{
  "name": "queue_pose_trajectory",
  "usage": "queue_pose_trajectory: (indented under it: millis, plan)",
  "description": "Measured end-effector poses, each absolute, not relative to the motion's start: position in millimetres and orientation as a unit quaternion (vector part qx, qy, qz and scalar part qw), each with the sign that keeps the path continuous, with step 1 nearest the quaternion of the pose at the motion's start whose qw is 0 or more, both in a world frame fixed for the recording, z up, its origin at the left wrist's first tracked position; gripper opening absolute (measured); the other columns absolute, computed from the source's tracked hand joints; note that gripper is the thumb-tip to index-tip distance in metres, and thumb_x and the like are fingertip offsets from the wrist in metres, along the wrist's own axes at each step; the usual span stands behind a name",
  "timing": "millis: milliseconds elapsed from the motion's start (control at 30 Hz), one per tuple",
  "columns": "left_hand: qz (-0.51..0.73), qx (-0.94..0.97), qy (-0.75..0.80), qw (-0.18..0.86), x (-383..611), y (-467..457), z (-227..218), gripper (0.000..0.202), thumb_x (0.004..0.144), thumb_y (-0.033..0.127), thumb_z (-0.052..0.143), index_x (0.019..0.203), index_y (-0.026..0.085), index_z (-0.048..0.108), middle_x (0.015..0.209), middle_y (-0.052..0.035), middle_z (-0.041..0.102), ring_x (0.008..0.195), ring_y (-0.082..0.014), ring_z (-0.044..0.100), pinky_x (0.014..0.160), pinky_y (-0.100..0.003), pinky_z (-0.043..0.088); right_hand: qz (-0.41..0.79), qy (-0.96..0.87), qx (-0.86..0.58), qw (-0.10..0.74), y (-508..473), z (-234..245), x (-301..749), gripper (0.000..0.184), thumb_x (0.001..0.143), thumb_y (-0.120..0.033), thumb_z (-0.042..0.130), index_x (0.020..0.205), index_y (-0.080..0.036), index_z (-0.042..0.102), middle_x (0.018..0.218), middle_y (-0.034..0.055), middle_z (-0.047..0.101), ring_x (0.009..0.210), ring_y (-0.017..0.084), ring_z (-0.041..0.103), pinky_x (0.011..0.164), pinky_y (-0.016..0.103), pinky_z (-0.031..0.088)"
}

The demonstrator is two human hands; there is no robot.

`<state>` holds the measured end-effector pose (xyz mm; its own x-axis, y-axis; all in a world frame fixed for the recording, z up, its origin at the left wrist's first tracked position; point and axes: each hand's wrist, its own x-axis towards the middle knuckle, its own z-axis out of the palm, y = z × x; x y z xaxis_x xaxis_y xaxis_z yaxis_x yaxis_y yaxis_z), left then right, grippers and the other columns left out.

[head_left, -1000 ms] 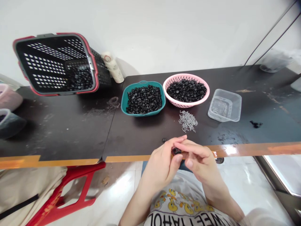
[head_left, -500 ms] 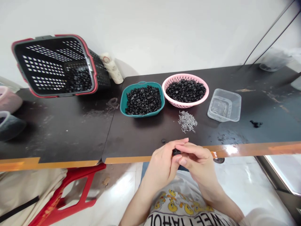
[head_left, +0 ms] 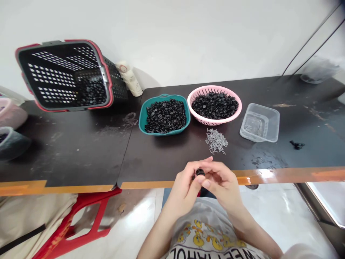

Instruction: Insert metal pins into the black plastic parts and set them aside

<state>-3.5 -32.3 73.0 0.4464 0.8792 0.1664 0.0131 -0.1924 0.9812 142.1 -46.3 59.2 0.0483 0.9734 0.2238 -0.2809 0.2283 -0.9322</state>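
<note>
A small round black plastic part (head_left: 200, 172) sits between the fingertips of both hands, just over the table's front edge. My left hand (head_left: 185, 187) is closed on it from the left, thumb and fingers pinching. From the right, my right hand (head_left: 222, 183) meets it with bent fingers and thumb, also closed. The fingers hide much of the part. Beyond the hands lies a loose pile of small grey metal pins (head_left: 216, 141). Behind that, a pink basket (head_left: 191, 94) and a teal tray (head_left: 141, 118) hold many small black plastic pieces.
A clear plastic box (head_left: 273, 122) with a few pins stands right of the pile. A few black bits (head_left: 297, 145) lie farther right. At the left, a dark crate (head_left: 107, 72) lies tipped beside a white bottle (head_left: 130, 79). A red stool (head_left: 95, 219) is below the table.
My hands have turned the black part slightly, and it shows more clearly between the fingertips. The small black piece that lay on the table beside my left hand no longer shows.
</note>
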Motion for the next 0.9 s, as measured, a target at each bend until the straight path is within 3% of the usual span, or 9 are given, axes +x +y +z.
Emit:
queue_pose_trajectory:
  millis: [100, 167, 267, 367, 500, 600, 900]
  plan:
    - [0.367, 0.606, 0.353, 0.611, -9.4, -28.5, 70.5, 0.032, 0.104, 0.040, 0.044, 0.132, 0.027, 0.052, 0.145, -0.0083, 0.058, 0.128, -0.0245, 0.060, 0.100, -0.037, 0.052, 0.503, -0.561, -0.363, 0.547, -38.0, 50.4, 154.8, 0.023, 0.085, -0.031, 0.078, 0.108, -0.031, 0.078, 0.103, 0.0046, 0.078, 0.090, 0.020, 0.074, 0.076, 0.030, 0.062]
    - [0.312, 0.626, 0.389, 0.600, -13.7, -25.2, 70.8, 0.035, 0.104, 0.042, 0.043, 0.134, 0.027, 0.053, 0.134, -0.0070, 0.066, 0.119, -0.0226, 0.065, 0.096, -0.034, 0.052, 0.502, -0.587, -0.388, 0.503, -31.3, 43.2, 164.8, 0.017, 0.085, -0.028, 0.078, 0.102, -0.028, 0.080, 0.095, 0.0040, 0.079, 0.085, 0.019, 0.074, 0.075, 0.029, 0.061]
    - [0.229, 0.701, 0.437, 0.515, -24.1, -11.6, 76.4, 0.038, 0.105, 0.046, 0.036, 0.125, 0.026, 0.061, 0.108, -0.0035, 0.076, 0.095, -0.0196, 0.071, 0.086, -0.031, 0.052, 0.479, -0.616, -0.434, 0.451, -18.6, 33.2, 180.1, 0.013, 0.083, -0.029, 0.080, 0.095, -0.025, 0.080, 0.092, 0.0039, 0.078, 0.077, 0.017, 0.072, 0.069, 0.028, 0.060]
    - [0.249, 0.729, 0.515, 0.375, -40.5, 22.7, 88.8, 0.037, 0.103, 0.050, 0.039, 0.119, 0.027, 0.064, 0.109, -0.0014, 0.075, 0.085, -0.0176, 0.070, 0.081, -0.030, 0.051, 0.395, -0.670, -0.487, 0.397, -5.4, 26.2, 191.7, 0.013, 0.084, -0.028, 0.078, 0.096, -0.024, 0.080, 0.100, 0.0056, 0.076, 0.073, 0.017, 0.067, 0.065, 0.029, 0.057]
    - [0.261, 0.745, 0.595, 0.155, -58.9, 93.7, 104.7, 0.032, 0.102, 0.041, 0.044, 0.122, 0.023, 0.062, 0.110, -0.0034, 0.075, 0.091, -0.0191, 0.069, 0.083, -0.030, 0.050, 0.328, -0.722, -0.539, 0.284, 4.7, 20.9, 192.8, 0.017, 0.086, -0.016, 0.072, 0.100, -0.021, 0.079, 0.091, 0.0038, 0.075, 0.068, 0.016, 0.063, 0.067, 0.031, 0.054]
    - [0.073, 0.810, 0.579, 0.062, -56.6, 141.1, 105.5, 0.028, 0.100, 0.033, 0.048, 0.116, 0.020, 0.068, 0.114, -0.0081, 0.073, 0.105, -0.0241, 0.067, 0.088, -0.032, 0.050, 0.295, -0.752, -0.539, 0.239, 6.5, 19.4, 182.6, 0.018, 0.084, -0.014, 0.073, 0.099, -0.021, 0.078, 0.094, 0.0042, 0.074, 0.080, 0.020, 0.066, 0.080, 0.035, 0.054]
    - [-0.052, 0.817, 0.572, 0.049, -16.1, 199.2, 85.0, 0.026, 0.090, 0.021, 0.060, 0.110, 0.013, 0.074, 0.114, -0.0189, 0.073, 0.110, -0.0332, 0.068, 0.092, -0.039, 0.052, 0.337, -0.730, -0.563, 0.193, 16.6, 21.7, 147.5, 0.036, 0.074, -0.014, 0.083, 0.108, -0.020, 0.074, 0.087, -0.0002, 0.066, 0.062, 0.012, 0.062, 0.067, 0.027, 0.052]
